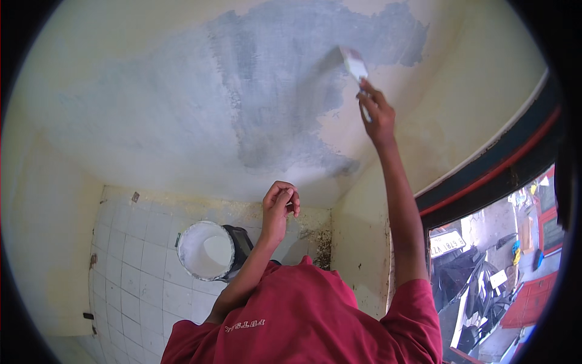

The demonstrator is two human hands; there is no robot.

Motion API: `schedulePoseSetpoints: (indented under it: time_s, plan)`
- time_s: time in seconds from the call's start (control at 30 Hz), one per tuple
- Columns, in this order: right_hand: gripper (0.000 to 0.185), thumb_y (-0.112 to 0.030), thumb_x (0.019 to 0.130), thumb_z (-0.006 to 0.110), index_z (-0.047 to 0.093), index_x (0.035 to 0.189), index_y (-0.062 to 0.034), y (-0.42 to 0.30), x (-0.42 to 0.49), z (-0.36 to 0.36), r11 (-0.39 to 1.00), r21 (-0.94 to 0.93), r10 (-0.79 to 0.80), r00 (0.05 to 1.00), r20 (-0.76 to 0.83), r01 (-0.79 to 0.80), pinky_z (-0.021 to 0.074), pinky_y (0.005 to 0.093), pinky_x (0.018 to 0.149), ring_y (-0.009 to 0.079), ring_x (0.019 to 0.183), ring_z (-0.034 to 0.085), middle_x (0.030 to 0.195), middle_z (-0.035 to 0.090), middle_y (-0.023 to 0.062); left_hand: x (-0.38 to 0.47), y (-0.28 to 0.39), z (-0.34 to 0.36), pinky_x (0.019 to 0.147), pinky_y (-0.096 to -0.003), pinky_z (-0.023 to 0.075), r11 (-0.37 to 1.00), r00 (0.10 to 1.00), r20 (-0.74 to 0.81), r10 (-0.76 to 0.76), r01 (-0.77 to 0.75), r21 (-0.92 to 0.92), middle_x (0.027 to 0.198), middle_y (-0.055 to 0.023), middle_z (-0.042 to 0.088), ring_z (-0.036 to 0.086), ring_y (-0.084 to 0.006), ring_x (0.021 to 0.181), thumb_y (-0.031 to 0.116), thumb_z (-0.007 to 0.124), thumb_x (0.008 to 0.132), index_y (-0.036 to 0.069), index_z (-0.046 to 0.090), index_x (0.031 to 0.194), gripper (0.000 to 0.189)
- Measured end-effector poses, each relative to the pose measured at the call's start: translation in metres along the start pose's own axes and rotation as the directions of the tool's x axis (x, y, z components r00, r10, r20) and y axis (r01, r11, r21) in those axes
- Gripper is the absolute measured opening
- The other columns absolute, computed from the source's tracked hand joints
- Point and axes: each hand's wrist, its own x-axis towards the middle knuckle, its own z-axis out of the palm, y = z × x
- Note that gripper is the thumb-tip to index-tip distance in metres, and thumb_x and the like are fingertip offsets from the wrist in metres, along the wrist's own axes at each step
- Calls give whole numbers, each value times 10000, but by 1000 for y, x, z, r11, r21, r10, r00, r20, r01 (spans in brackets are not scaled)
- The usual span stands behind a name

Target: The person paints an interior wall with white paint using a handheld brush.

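Observation:
My right hand (378,116) is raised at the upper right, its fingers closed round the handle of a flat paintbrush (355,66). The brush is slightly blurred, and its bristles point up and left, at or near the wall (273,68). Whether they touch it I cannot tell. That wall carries a large grey patch with ragged edges amid paler, cream paint. In front of my chest, my left hand (279,207) is loosely curled, with nothing seen in it. Left of my left forearm, a bucket (184,259) holding whitish material stands on the floor.
White square floor tiles (150,273) lie below and left, with a small dark object (88,315) by the left wall. A dark container (240,241) stands against the bucket. Flaking debris lies in the corner (323,248). At right is a dark, red-edged window or door frame (491,189).

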Motion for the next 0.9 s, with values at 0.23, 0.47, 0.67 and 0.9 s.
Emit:
schedulePoseSetpoints:
  time_s: [0.23, 0.47, 0.67, 0.9]
  plan:
    - [297, 68, 739, 672, 681, 997, -78, -10, -153, 61, 973, -33, 230, 941, 247, -229, 603, 365, 734, 279, 1009, 691, 1192, 649, 115, -5, -10, -13, 536, -253, 436, 998, 997, -64, -53, 54, 21, 754, -30, 563, 519, -103, 627, 135, 518, 998, 54, 569, 964, 102]
    - [275, 111, 744, 679, 674, 970, -47, -32, -178, 48, 914, 48, 348, 838, 421, -403, 592, 388, 805, 283, 1044, 685, 1095, 668, 122, -10, -10, -20, 533, -253, 438, 999, 998, -53, -45, 46, 26, 756, -28, 567, 532, -106, 628, 141, 524, 996, 58, 572, 962, 102]
    - [210, 92, 815, 673, 675, 1004, -2, -106, -149, 23, 717, 289, 672, 739, -44, -634, 564, 341, 773, 261, 889, 700, 1027, 710, 152, -13, -18, -41, 531, -256, 441, 994, 990, -115, -86, 93, 61, 758, -26, 571, 539, -107, 627, 143, 530, 993, 62, 575, 960, 99]
    - [98, 25, 884, 643, 618, 978, 20, -210, -223, 52, -344, 850, 935, -225, 273, -399, 579, 333, 717, 247, 797, 682, 889, 667, 131, -38, -56, -61, 528, -257, 444, 957, 948, -139, -286, 290, 3, 741, -21, 569, 549, -113, 609, 160, 541, 992, 65, 573, 967, 103]
